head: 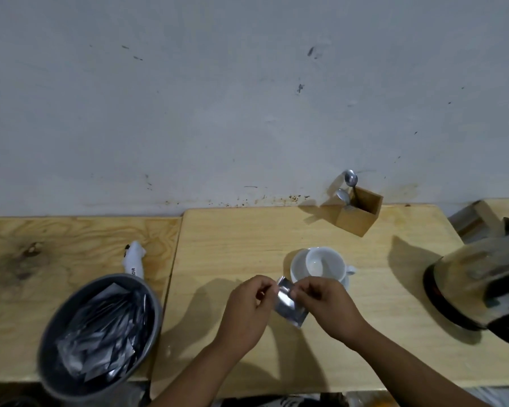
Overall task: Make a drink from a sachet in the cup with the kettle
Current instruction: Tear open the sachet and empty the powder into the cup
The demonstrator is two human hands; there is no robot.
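A silver foil sachet (289, 302) is up off the wooden table, tilted, just in front of the empty white cup (325, 264) on its saucer (296, 267), with the glass kettle (479, 286) standing well off right.

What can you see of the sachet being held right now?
The sachet is a small, flat, silvery foil packet, shiny and slightly creased. It is held tilted above the table, just in front of the cup. The left hand and right hand pinch its top edge between their fingers. Whether it is torn open yet is unclear.
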